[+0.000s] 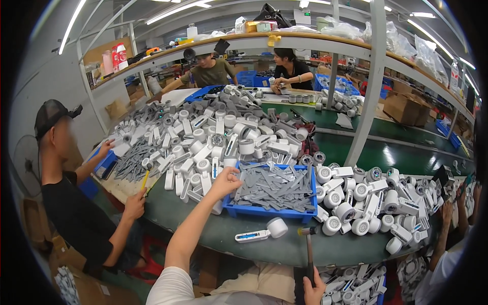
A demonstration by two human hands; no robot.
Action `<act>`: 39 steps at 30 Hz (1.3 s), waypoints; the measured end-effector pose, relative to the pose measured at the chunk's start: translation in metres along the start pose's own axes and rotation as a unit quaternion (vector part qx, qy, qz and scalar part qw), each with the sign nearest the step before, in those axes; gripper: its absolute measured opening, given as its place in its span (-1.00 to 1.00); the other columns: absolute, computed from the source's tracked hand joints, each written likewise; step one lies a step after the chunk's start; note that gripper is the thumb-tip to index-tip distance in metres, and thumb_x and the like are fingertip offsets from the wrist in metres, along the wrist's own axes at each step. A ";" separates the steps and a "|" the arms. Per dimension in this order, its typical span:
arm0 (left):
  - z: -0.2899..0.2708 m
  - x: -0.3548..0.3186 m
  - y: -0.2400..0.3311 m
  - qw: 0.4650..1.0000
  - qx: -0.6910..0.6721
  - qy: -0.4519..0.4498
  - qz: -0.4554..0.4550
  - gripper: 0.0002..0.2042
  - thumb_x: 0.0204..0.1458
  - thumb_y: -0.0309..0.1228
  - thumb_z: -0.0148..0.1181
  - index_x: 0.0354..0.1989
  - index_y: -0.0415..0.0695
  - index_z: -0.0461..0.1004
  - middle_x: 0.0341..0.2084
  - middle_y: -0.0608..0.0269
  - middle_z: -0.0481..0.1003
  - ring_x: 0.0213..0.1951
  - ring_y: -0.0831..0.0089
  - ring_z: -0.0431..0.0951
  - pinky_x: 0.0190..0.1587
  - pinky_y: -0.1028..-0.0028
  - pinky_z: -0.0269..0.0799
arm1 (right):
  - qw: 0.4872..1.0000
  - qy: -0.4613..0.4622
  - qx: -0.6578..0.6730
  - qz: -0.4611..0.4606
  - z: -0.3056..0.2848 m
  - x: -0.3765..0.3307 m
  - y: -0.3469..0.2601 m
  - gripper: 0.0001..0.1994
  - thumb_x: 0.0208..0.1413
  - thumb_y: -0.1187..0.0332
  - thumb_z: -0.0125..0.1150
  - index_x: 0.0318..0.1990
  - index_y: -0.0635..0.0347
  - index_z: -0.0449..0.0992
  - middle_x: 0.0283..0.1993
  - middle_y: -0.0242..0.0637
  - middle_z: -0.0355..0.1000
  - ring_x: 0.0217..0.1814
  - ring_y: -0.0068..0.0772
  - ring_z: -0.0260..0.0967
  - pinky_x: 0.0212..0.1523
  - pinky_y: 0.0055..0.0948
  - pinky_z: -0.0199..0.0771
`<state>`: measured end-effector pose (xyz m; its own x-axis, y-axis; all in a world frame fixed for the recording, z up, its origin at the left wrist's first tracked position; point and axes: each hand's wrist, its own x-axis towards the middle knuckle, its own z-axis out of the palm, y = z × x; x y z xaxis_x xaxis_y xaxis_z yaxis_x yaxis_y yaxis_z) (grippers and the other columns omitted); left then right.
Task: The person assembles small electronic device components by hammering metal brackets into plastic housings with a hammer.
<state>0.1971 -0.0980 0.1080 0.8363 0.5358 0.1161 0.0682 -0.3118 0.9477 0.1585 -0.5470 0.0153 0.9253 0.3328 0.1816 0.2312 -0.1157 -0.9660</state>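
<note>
Reaching over a dark green bench top (216,236) with the left hand (223,184), loosely curled and half open at the left rim of a blue bin (274,212); cannot tell whether anything is pinched there. Gripping a hammer (309,254) by its handle in the closed right hand (314,291), low at the bench's front edge, with the head up near a white handheld fan (265,233) lying on the bench just in front of the bin. Facing grey strips (274,188) jumbled inside the bin, between a broad left heap (203,145) and a right heap (363,203) of similar white fans. Sharing the room with a person in black (71,203) at the left and two people (211,75) beyond the bench. Looking past a pale metal post (367,91), beneath a long shelf (229,44) loaded with plastic bags (401,43), toward a glossy green surface (396,155) and a cardboard box (406,108), under tube lights (178,11).
</note>
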 end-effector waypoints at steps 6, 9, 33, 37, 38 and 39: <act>0.007 -0.066 0.011 0.989 -0.136 -0.056 -0.023 -0.65 -0.06 -0.61 0.18 -0.05 -0.25 0.35 -0.51 0.23 0.46 -0.55 0.55 0.50 -0.49 0.55 0.47 | 1.000 -0.009 -0.007 0.012 0.000 -0.003 -0.002 -0.59 0.11 0.47 0.13 0.14 0.34 0.34 -0.07 -0.05 0.48 -0.06 -0.36 0.39 -0.01 -0.45 0.34; 0.021 -0.106 0.002 0.983 -0.165 -0.043 -0.064 -0.83 -0.04 -0.58 0.24 -0.25 -0.26 0.46 -0.49 0.20 0.51 -0.45 0.52 0.57 -0.39 0.57 0.51 | 1.000 -0.010 -0.005 0.014 -0.001 -0.005 -0.005 -0.59 0.11 0.47 0.12 0.14 0.34 0.34 -0.04 -0.04 0.47 -0.03 -0.35 0.39 0.02 -0.46 0.33; 0.099 -0.165 -0.025 0.917 0.345 0.102 0.171 -0.75 0.02 -0.37 0.16 -0.11 0.05 0.56 -0.49 0.23 0.30 -0.33 0.27 0.35 -0.27 0.29 0.18 | 0.997 -0.012 0.020 0.068 0.003 -0.019 0.001 -0.54 -0.01 0.58 0.16 0.12 0.36 0.36 -0.42 -0.51 0.32 -0.51 -0.76 0.15 -0.53 -0.71 0.16; 0.104 -0.166 -0.017 0.907 0.374 0.097 0.167 -0.75 0.01 -0.34 0.18 -0.10 0.08 0.57 -0.50 0.24 0.31 -0.34 0.29 0.36 -0.28 0.30 0.17 | 0.996 -0.015 0.025 0.081 0.002 -0.021 0.001 -0.54 -0.01 0.58 0.16 0.13 0.36 0.35 -0.41 -0.50 0.33 -0.50 -0.76 0.16 -0.52 -0.70 0.18; 0.104 -0.166 -0.017 0.907 0.374 0.096 0.168 -0.75 0.01 -0.34 0.18 -0.10 0.08 0.57 -0.50 0.24 0.31 -0.34 0.29 0.36 -0.28 0.30 0.17 | 0.995 -0.016 0.022 0.092 0.002 -0.020 0.000 -0.54 -0.01 0.58 0.16 0.12 0.37 0.36 -0.39 -0.48 0.35 -0.48 -0.74 0.20 -0.49 -0.69 0.23; 0.103 -0.166 -0.017 0.906 0.376 0.088 0.172 -0.75 0.00 -0.33 0.18 -0.11 0.09 0.57 -0.50 0.24 0.31 -0.35 0.29 0.36 -0.29 0.30 0.17 | 0.995 -0.016 0.021 0.092 0.002 -0.019 0.000 -0.54 -0.01 0.58 0.16 0.12 0.37 0.36 -0.39 -0.48 0.35 -0.48 -0.74 0.20 -0.49 -0.69 0.23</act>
<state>0.1130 -0.2628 0.0422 0.7828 0.4019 0.4751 0.2264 -0.8951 0.3841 0.1399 -0.5513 0.0111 0.9409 0.3385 -0.0038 0.0455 -0.1375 -0.9895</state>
